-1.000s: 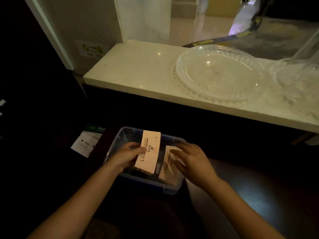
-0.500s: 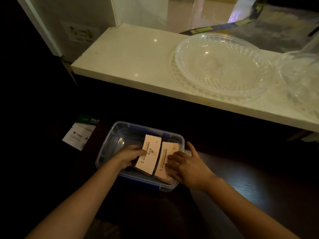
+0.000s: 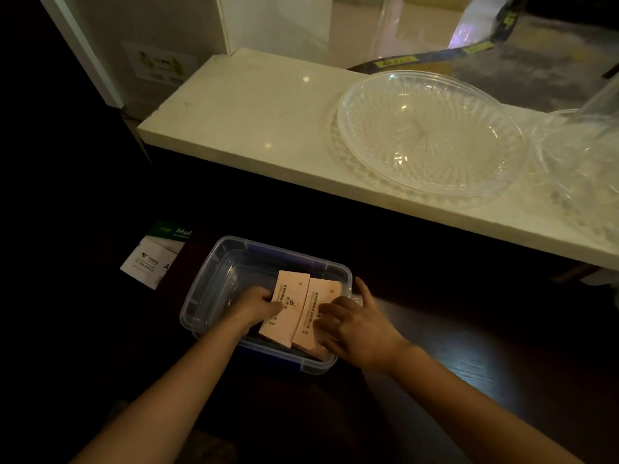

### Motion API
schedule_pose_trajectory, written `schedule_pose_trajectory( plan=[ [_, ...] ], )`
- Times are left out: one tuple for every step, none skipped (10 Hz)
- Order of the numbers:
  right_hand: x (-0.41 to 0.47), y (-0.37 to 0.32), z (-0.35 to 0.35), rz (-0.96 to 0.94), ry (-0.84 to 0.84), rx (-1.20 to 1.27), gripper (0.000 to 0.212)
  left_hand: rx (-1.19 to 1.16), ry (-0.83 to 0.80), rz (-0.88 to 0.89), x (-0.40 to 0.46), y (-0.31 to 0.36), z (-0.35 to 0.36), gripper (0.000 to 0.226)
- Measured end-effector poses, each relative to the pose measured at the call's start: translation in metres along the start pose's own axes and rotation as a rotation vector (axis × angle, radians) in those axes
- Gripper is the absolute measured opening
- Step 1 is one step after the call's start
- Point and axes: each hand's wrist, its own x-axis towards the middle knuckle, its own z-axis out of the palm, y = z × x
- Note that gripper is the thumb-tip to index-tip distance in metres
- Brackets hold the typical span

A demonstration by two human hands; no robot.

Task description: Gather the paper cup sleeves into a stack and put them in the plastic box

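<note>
A clear plastic box with blue clips sits on the dark table in front of me. Two pinkish stacks of flattened paper cup sleeves lie side by side in its right half. My left hand reaches into the box and grips the left sleeve stack by its left edge. My right hand rests with spread fingers on the right sleeve stack, pressing it down near the box's right wall.
A pale stone shelf runs across behind the box, carrying a large cut-glass dish and a second glass dish at the right edge. A green-and-white paper package lies left of the box.
Both sleeve stacks have come down from tilted and raised to lying low in the box. My hands followed them downward, the right one now flat on its stack.
</note>
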Motion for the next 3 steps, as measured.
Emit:
schedule_pose_trajectory(
  plan=[
    [0.002, -0.001, -0.004, -0.014, -0.002, -0.023, 0.037, -0.016, -0.001, -0.003, -0.002, 0.0, -0.004, 0.011],
    [0.001, -0.002, -0.006, 0.0, -0.002, -0.022, 0.038, -0.015, -0.01, 0.016, -0.003, 0.0, -0.009, 0.02],
    [0.01, -0.005, -0.018, 0.005, 0.006, -0.008, 0.039, -0.036, 0.089, 0.083, -0.014, 0.006, -0.02, 0.055]
  ],
)
